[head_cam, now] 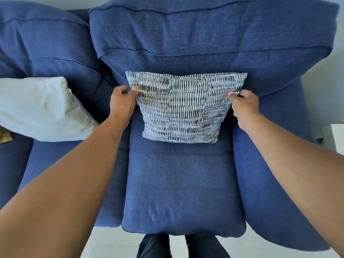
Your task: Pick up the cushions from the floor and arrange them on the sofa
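Observation:
A patterned cushion (183,107), white with dark blue-grey dashes, stands upright on the blue sofa (182,187), leaning against the right-hand back cushion. My left hand (122,103) pinches its left edge. My right hand (244,105) pinches its right edge. A plain white cushion (41,108) lies tilted on the seat to the left, against the other back cushion.
The sofa's right armrest (270,183) runs close beside the seat. White floor shows below the seat's front edge, with my legs (180,246) there. A white piece of furniture (337,138) stands at the right edge. Something brownish (5,136) peeks out at the far left.

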A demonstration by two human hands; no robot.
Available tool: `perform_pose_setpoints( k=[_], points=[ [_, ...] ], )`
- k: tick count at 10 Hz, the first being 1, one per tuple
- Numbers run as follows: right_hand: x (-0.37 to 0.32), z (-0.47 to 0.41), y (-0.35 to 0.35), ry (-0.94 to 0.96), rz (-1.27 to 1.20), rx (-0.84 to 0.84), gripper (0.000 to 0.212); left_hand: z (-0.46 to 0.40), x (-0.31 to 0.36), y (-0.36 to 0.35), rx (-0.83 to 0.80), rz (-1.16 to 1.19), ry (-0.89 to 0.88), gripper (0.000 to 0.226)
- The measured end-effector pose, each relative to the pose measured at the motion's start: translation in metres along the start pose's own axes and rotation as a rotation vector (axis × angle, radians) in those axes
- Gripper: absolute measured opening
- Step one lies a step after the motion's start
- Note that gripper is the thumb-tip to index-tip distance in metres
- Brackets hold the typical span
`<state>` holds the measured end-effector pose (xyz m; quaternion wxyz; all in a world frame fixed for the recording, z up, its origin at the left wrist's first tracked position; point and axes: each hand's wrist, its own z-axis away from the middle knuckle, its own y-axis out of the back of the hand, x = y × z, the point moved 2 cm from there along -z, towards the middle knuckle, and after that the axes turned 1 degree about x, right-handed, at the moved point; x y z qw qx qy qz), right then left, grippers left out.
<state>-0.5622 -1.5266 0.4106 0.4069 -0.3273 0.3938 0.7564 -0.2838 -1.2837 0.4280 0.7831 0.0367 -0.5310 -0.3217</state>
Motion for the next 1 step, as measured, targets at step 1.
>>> perform_pose_setpoints(
  k=[1],
  points=[
    [0.001, 0.0197, 0.0126, 0.032, 0.029, 0.048, 0.045, 0.0298, -0.0183, 0.0154, 0.042, -0.158, -0.021, 0.047]
  ],
)
